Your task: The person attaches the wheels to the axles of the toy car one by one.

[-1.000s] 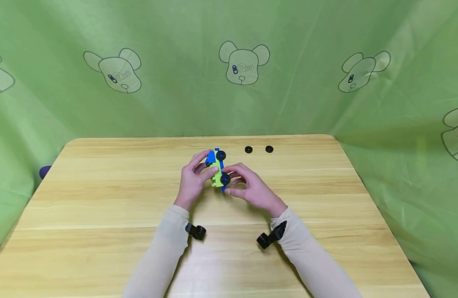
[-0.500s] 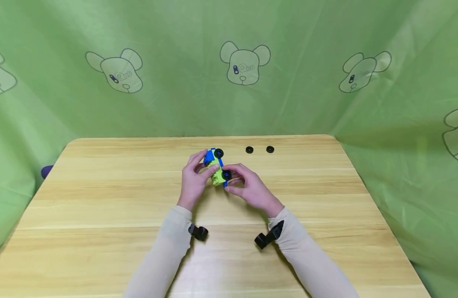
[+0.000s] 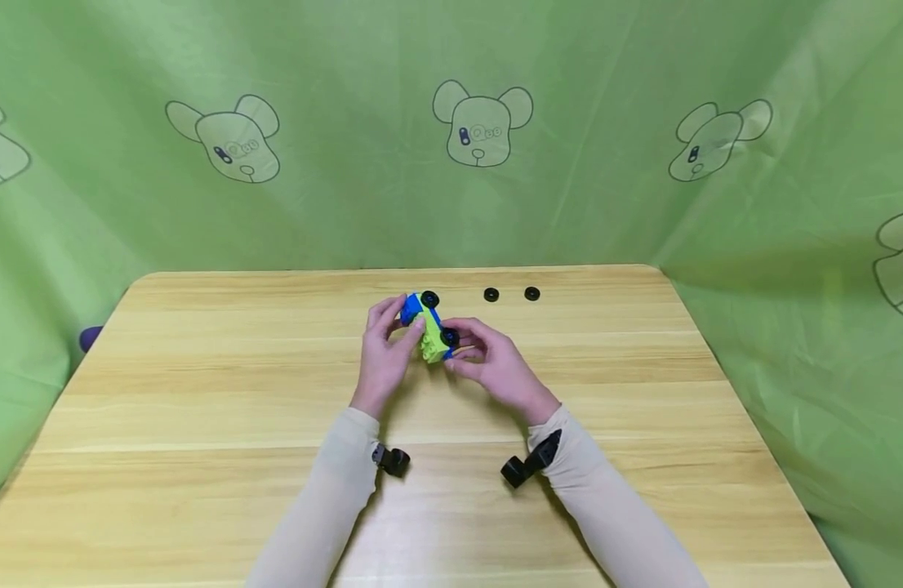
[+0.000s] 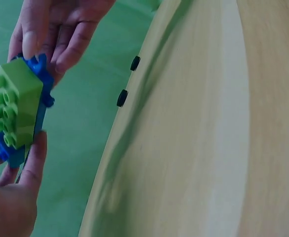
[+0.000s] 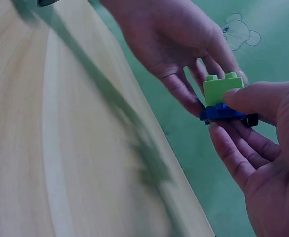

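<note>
A toy car (image 3: pixel 433 346) of lime green and blue building blocks is held above the table between both hands. Two black wheels show on its right side, one wheel (image 3: pixel 430 299) at the far end and another wheel (image 3: pixel 449 336) nearer. My left hand (image 3: pixel 381 359) grips the car by its blue end, thumb along the green side. At the other end my right hand (image 3: pixel 503 371) pinches it, the thumb against the green brick (image 5: pixel 216 93) and fingers underneath in the right wrist view. Studs on the green brick (image 4: pixel 25 101) face left in the left wrist view.
Two loose black tyres (image 3: pixel 491 294) (image 3: pixel 532 293) lie near the far edge of the wooden table (image 3: pixel 238 367), right of the car. A green curtain (image 3: pixel 349 204) with mouse drawings hangs behind. Something purple (image 3: pixel 90 337) shows beyond the left edge.
The car has tilted, its far end shifting slightly left and its near end right and away from the body. Both hands have moved along with it and keep hold. The tyres stay put.
</note>
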{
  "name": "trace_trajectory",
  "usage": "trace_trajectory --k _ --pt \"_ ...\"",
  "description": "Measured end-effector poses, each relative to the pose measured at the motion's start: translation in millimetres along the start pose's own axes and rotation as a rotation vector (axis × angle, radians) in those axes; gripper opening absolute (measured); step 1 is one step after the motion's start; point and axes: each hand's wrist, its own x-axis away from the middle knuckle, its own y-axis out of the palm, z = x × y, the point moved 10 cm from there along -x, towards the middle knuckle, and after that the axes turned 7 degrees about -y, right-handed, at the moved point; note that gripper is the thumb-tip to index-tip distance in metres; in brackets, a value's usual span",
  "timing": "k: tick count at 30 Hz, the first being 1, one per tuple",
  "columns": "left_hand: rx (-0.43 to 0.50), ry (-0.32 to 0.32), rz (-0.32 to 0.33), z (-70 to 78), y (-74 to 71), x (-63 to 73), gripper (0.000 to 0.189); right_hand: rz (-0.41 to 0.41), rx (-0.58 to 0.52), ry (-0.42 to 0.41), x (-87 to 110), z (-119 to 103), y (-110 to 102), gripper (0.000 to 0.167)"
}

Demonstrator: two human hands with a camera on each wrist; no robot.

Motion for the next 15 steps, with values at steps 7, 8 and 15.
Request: trace_trajectory --k 7,8,15 --pt "0.027 0.042 -0.119 23.2 6.9 10.0 0.054 0.049 -0.078 -0.003 -0.1 -2 -9 0.058" --pt "0.018 0.058 -0.125 29.3 7.2 12.4 0.054 0.054 -0.087 -0.005 0.1 -2 -10 0.057" --pt "-0.046 0.189 -0.153 45.5 10.3 20.6 0.05 0.079 -0.184 0.001 2.0 -1 -16 0.051"
